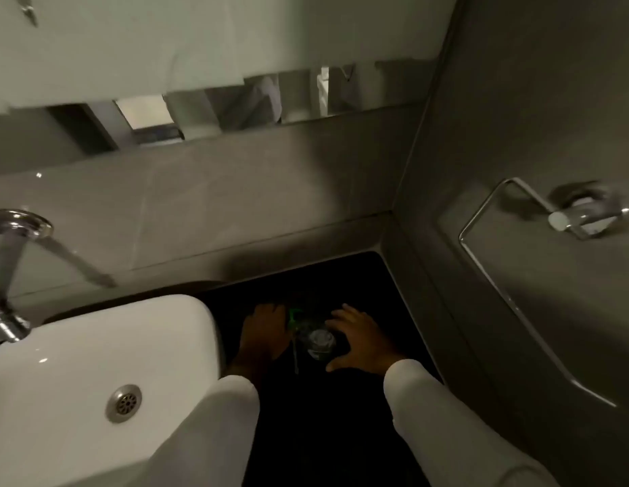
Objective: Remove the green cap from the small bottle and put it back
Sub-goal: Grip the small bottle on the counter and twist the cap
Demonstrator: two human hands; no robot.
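The scene is dim. On the black counter a small clear bottle is seen from above, between my two hands. My right hand curls around its right side, thumb below and fingers above. My left hand is closed at the bottle's left, and the green cap shows at its fingertips. A thin green line runs down from the cap along the bottle's left edge. I cannot tell whether the cap still sits on the bottle. Both sleeves are white.
A white sink basin with a metal drain lies just left of my left arm, with a chrome tap above it. Grey tiled walls close the corner behind and to the right. A chrome towel ring hangs on the right wall.
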